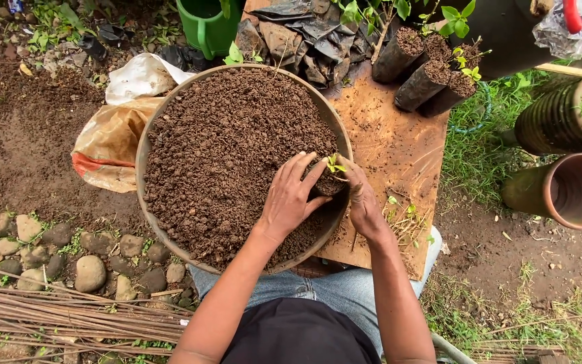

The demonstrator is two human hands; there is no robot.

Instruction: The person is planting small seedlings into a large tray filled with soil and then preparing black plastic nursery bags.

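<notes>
A wide round basin [144,154] full of brown soil sits in front of me, partly on a wooden board [399,145]. At its near right edge stands a small black nursery bag [329,185] of soil with a tiny green seedling [333,163] in it. My left hand [289,195] lies on the soil, fingers spread against the bag's left side. My right hand [360,195] cups the bag from the right. Both hands hold the bag between them.
Three filled black nursery bags with seedlings [432,74] lean at the board's far end beside a pile of empty black bags [311,37]. A green watering can [209,27] stands behind. A sack [112,138] lies left, stones [89,269] and sticks below, clay pots [570,189] on the right.
</notes>
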